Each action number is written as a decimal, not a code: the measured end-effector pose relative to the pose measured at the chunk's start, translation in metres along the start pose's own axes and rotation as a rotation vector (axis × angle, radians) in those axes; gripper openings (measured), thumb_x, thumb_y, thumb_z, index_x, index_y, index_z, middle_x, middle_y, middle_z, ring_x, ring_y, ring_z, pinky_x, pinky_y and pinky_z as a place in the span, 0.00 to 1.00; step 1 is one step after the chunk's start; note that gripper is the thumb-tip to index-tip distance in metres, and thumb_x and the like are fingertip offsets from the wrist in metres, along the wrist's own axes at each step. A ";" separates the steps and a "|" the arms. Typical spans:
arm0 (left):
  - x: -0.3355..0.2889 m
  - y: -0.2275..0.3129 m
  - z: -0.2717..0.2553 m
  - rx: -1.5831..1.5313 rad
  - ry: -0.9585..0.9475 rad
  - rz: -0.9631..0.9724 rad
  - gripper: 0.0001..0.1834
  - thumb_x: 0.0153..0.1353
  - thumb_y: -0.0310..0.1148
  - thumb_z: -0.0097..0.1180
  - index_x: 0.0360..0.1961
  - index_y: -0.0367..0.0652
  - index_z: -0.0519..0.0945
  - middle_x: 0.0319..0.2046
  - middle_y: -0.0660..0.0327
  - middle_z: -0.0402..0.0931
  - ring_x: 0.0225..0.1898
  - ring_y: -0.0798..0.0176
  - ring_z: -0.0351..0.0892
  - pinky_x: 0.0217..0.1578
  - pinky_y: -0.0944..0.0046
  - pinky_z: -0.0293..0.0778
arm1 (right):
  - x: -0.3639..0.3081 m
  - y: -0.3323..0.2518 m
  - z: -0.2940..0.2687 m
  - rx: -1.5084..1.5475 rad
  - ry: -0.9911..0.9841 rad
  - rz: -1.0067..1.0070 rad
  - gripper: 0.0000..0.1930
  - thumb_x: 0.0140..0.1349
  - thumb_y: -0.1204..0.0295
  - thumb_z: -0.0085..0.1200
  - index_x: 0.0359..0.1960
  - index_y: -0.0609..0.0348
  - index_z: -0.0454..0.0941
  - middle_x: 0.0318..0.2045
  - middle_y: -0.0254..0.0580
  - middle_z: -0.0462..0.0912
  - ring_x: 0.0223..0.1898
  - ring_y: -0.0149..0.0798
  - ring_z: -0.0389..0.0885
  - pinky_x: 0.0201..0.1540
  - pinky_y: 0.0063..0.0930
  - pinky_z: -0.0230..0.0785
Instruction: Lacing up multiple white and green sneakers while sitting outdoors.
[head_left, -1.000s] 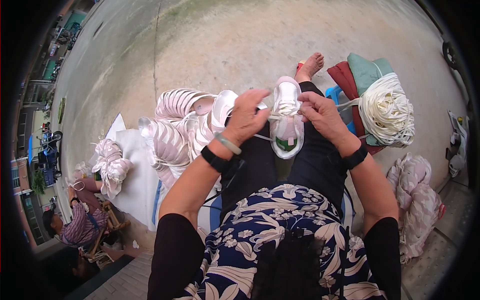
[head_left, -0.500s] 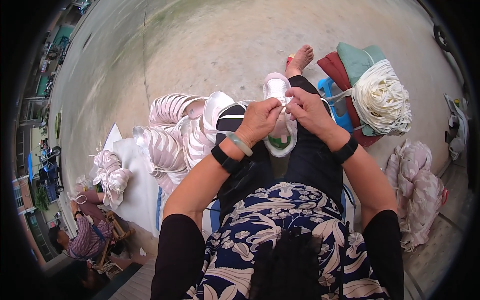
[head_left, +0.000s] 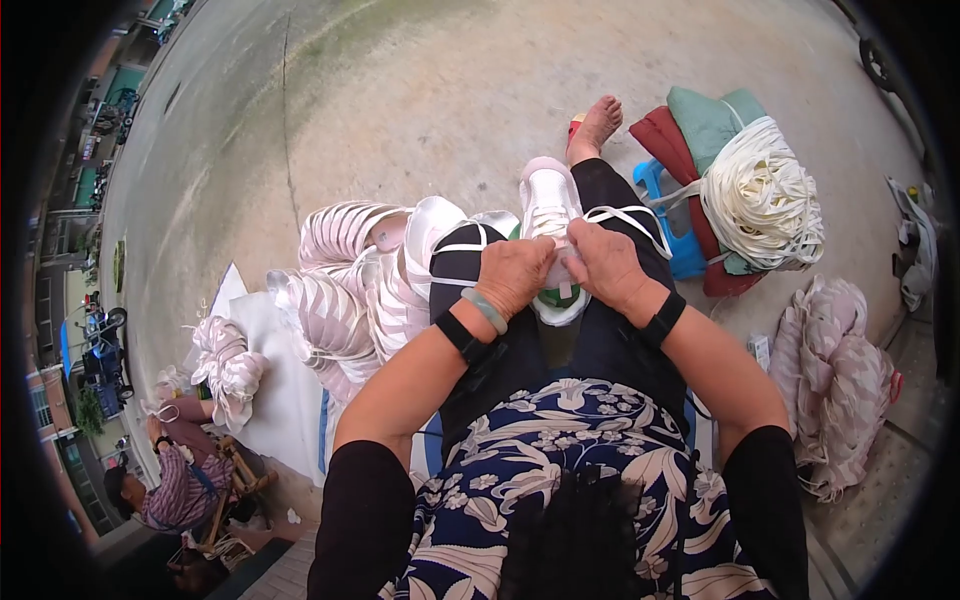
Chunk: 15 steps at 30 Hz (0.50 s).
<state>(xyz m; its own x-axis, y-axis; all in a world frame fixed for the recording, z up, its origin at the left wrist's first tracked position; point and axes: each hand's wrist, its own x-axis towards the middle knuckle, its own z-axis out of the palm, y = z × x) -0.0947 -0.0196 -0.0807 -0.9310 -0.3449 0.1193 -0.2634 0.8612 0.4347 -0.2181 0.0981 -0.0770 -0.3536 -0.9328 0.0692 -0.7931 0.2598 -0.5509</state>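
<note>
A white and pale pink sneaker [head_left: 546, 195] lies between my thighs, toe pointing away, with green inside its opening. White shoelace [head_left: 632, 216] ends trail from it across both thighs. My left hand [head_left: 512, 275] is closed at the left side of the opening, its thumb and finger pinching near the tongue. Opposite it, my right hand [head_left: 608, 262] is closed on the right side, fingertips almost meeting the left ones. Both hands grip the shoe's upper part around the tongue; exactly what lies under the fingertips is hidden.
Stacked pink and white shoe uppers [head_left: 325, 310] lie against my left leg. At right, a blue stool [head_left: 684, 252] bears red and green cloth and a bundle of white laces [head_left: 762, 195]. Tied pink bundles [head_left: 830, 370] lie nearer. Another person [head_left: 185, 485] sits far left.
Both hands have come down from above the laced part to the shoe's opening. The laced front now shows, and a lace lies looped over my right thigh.
</note>
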 end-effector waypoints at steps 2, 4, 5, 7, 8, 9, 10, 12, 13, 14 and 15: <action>0.002 -0.001 0.000 0.062 -0.004 0.050 0.05 0.54 0.34 0.48 0.25 0.47 0.73 0.14 0.56 0.72 0.18 0.52 0.75 0.18 0.57 0.69 | -0.001 0.005 0.000 -0.008 0.011 -0.059 0.12 0.46 0.72 0.55 0.33 0.58 0.68 0.25 0.46 0.74 0.29 0.49 0.76 0.31 0.38 0.68; 0.000 -0.001 -0.001 0.098 -0.027 0.071 0.04 0.53 0.33 0.48 0.25 0.46 0.72 0.14 0.56 0.72 0.17 0.52 0.75 0.17 0.57 0.69 | -0.002 0.010 0.000 -0.017 0.023 -0.118 0.10 0.46 0.72 0.53 0.30 0.58 0.69 0.24 0.45 0.74 0.28 0.48 0.76 0.29 0.39 0.68; 0.000 -0.001 -0.001 0.134 -0.046 0.093 0.03 0.53 0.32 0.48 0.26 0.46 0.72 0.13 0.55 0.72 0.17 0.52 0.75 0.16 0.57 0.69 | -0.003 0.012 0.000 -0.041 0.042 -0.144 0.07 0.45 0.73 0.53 0.28 0.57 0.70 0.24 0.44 0.74 0.28 0.47 0.76 0.29 0.38 0.68; 0.003 -0.001 -0.005 0.142 -0.070 0.093 0.03 0.52 0.32 0.47 0.26 0.46 0.71 0.13 0.55 0.72 0.17 0.52 0.75 0.17 0.57 0.70 | -0.004 0.011 -0.001 -0.064 0.061 -0.170 0.05 0.45 0.73 0.53 0.25 0.56 0.71 0.24 0.43 0.74 0.27 0.47 0.76 0.28 0.38 0.68; 0.004 -0.001 -0.006 0.151 -0.090 0.093 0.03 0.52 0.31 0.47 0.26 0.45 0.71 0.13 0.55 0.72 0.17 0.53 0.76 0.17 0.56 0.70 | -0.003 0.008 -0.002 -0.143 0.033 -0.166 0.05 0.44 0.72 0.53 0.24 0.56 0.72 0.24 0.43 0.75 0.27 0.46 0.77 0.27 0.37 0.68; 0.002 -0.002 -0.006 0.151 -0.092 0.094 0.03 0.52 0.31 0.47 0.26 0.45 0.71 0.13 0.55 0.72 0.17 0.53 0.76 0.17 0.56 0.70 | -0.002 0.005 -0.002 -0.223 0.006 -0.162 0.05 0.44 0.72 0.53 0.24 0.56 0.73 0.24 0.42 0.75 0.27 0.44 0.77 0.27 0.37 0.68; 0.000 -0.003 -0.006 0.158 -0.101 0.101 0.03 0.51 0.31 0.47 0.26 0.45 0.71 0.13 0.55 0.72 0.17 0.53 0.76 0.17 0.56 0.70 | -0.001 0.004 -0.001 -0.224 0.009 -0.160 0.05 0.44 0.72 0.53 0.24 0.56 0.73 0.24 0.42 0.75 0.27 0.44 0.77 0.27 0.37 0.68; 0.000 -0.006 -0.007 0.167 -0.109 0.112 0.03 0.51 0.31 0.47 0.26 0.45 0.71 0.13 0.55 0.72 0.17 0.52 0.76 0.17 0.55 0.70 | 0.003 0.003 0.000 -0.355 -0.045 -0.219 0.05 0.43 0.71 0.54 0.24 0.55 0.74 0.24 0.40 0.75 0.27 0.41 0.77 0.28 0.35 0.68; 0.001 -0.007 -0.010 0.181 -0.129 0.101 0.03 0.51 0.31 0.47 0.26 0.45 0.71 0.13 0.55 0.72 0.17 0.52 0.76 0.17 0.55 0.70 | 0.006 0.000 0.001 -0.385 -0.104 -0.189 0.05 0.43 0.71 0.53 0.24 0.56 0.75 0.24 0.40 0.75 0.28 0.41 0.77 0.30 0.34 0.68; 0.001 -0.008 -0.012 0.196 -0.149 0.090 0.03 0.51 0.31 0.47 0.26 0.45 0.71 0.14 0.55 0.72 0.17 0.52 0.76 0.17 0.55 0.69 | 0.006 0.000 0.002 -0.384 -0.102 -0.188 0.05 0.43 0.71 0.53 0.24 0.56 0.75 0.24 0.40 0.75 0.28 0.41 0.77 0.30 0.34 0.68; 0.001 -0.008 -0.011 0.198 -0.150 0.090 0.03 0.51 0.31 0.47 0.26 0.45 0.71 0.14 0.55 0.72 0.17 0.52 0.76 0.17 0.55 0.69 | 0.007 0.001 0.004 -0.387 -0.122 -0.168 0.05 0.43 0.72 0.53 0.24 0.56 0.75 0.24 0.41 0.75 0.28 0.41 0.77 0.30 0.34 0.68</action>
<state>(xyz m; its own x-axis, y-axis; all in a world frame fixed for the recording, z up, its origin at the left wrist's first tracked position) -0.0910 -0.0312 -0.0748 -0.9760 -0.2177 0.0098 -0.2089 0.9471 0.2435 -0.2192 0.0907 -0.0804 -0.1608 -0.9868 0.0197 -0.9702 0.1544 -0.1866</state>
